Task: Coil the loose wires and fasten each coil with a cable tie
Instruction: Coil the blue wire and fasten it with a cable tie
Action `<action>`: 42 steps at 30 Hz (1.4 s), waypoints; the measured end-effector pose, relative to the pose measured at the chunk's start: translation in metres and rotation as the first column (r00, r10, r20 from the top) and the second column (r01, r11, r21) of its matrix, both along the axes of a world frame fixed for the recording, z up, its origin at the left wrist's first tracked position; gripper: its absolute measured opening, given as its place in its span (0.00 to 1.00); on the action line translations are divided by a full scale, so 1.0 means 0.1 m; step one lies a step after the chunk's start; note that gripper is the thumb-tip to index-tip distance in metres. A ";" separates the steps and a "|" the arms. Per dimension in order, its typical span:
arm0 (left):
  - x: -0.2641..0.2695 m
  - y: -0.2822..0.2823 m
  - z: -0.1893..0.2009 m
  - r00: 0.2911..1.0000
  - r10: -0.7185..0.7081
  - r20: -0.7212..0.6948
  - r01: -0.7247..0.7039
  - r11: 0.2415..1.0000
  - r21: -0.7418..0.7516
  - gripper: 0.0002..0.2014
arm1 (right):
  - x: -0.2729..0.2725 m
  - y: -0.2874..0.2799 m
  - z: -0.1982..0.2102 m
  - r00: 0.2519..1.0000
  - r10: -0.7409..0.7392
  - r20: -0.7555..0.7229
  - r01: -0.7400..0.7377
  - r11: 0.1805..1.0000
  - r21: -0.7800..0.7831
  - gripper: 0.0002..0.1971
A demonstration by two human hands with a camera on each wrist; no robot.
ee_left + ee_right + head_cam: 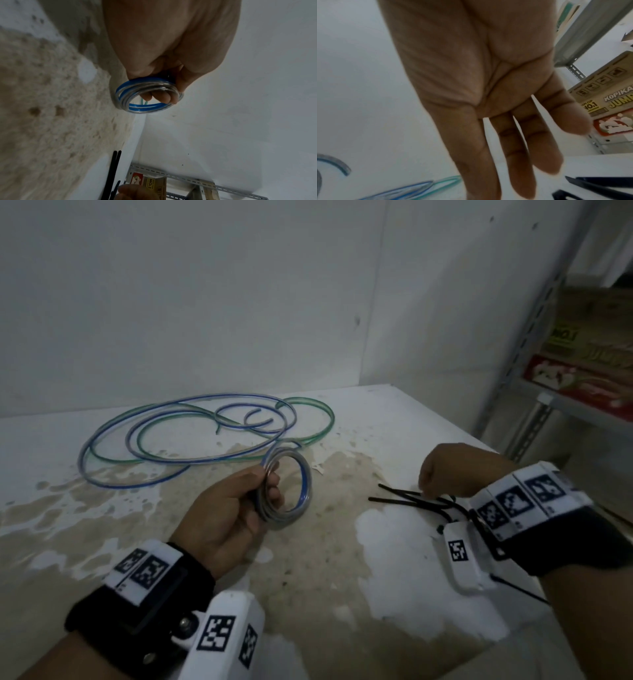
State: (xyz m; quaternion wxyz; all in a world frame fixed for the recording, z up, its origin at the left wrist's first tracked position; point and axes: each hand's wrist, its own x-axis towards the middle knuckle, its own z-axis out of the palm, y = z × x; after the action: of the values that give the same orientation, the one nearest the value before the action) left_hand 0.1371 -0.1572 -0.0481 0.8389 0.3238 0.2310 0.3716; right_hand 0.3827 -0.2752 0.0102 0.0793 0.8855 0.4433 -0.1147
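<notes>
The surface [394,542] is white and worn, with large beige patches where the coating is gone. On its far left part lie the loose wires [191,436], one with a blue stripe and one with a green stripe, in wide open loops that cross each other. They look like light, springy plastic-covered wire, which I think wants to open again when it is released.

To the right stands a metal shelf [534,392] with cardboard boxes [606,97]; on them one can read "KOPIKA", "JUM" cut by the picture edge, and "NO.1".

The left hand [222,515] is clamped around a small tight coil [287,491] of the blue-striped wire and holds it above the middle of the surface. The fingers pass through the ring and the thumb presses from outside, so all turns are kept together. This is probably the best place to hold, because the smooth cover seems slippery and the turns could slide apart.

The right hand [448,470] is over the black cable ties [407,498] at the right side of the surface. In the right wrist view its fingers [518,155] are straight and a little apart, holding nothing. The ties look thin, flexible and light; I think a fingertip pinch near one end is needed to lift one.
</notes>
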 end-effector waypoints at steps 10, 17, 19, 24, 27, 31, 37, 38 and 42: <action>-0.07 0.07 -0.07 0.993 -0.105 0.053 0.107 0.994 -0.024 0.13 | 0.21 0.11 -0.33 0.973 0.073 0.220 -0.034 0.983 -0.179 0.26; -0.06 0.08 -0.05 0.998 -0.050 0.035 0.050 0.999 -0.011 0.09 | 0.24 0.18 -0.14 0.984 0.071 0.163 -0.048 0.989 -0.140 0.23; -0.07 0.10 -0.05 0.999 -0.032 0.030 0.033 0.999 -0.016 0.10 | 0.17 0.20 0.03 0.988 0.053 0.143 -0.035 0.992 -0.121 0.19; -0.07 0.08 -0.03 0.998 -0.047 0.033 0.047 0.999 -0.019 0.10 | 0.11 0.19 0.11 0.987 0.093 0.134 -0.080 0.992 -0.099 0.12; -0.07 0.08 -0.02 0.999 -0.043 0.031 0.043 0.999 -0.019 0.11 | 0.14 0.16 0.10 0.994 0.073 0.078 -0.071 0.997 -0.026 0.07; -0.07 0.09 -0.04 0.999 -0.027 0.031 0.027 0.999 -0.017 0.11 | 0.17 0.12 0.15 0.998 0.041 0.052 -0.045 0.995 0.086 0.03; -0.07 0.11 -0.04 0.999 0.014 0.039 -0.015 0.999 0.043 0.11 | 0.05 0.15 0.26 0.987 0.107 0.122 -0.152 0.870 0.468 0.06; -0.08 0.12 -0.04 0.999 0.035 0.030 -0.037 0.996 0.077 0.11 | -0.04 0.18 0.28 0.985 0.138 0.108 -0.175 0.815 0.553 0.07; -0.12 0.21 -0.05 0.986 0.159 -0.046 -0.145 0.963 0.229 0.11 | -0.52 0.35 0.27 0.965 0.260 -0.033 -0.153 0.660 0.736 0.10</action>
State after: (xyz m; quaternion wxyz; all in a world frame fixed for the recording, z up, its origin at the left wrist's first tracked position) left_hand 0.1248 -0.1363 -0.0527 0.7580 0.4096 0.2383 0.4481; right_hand 0.3309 -0.2400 0.0368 -0.2958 0.7778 0.5542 0.0206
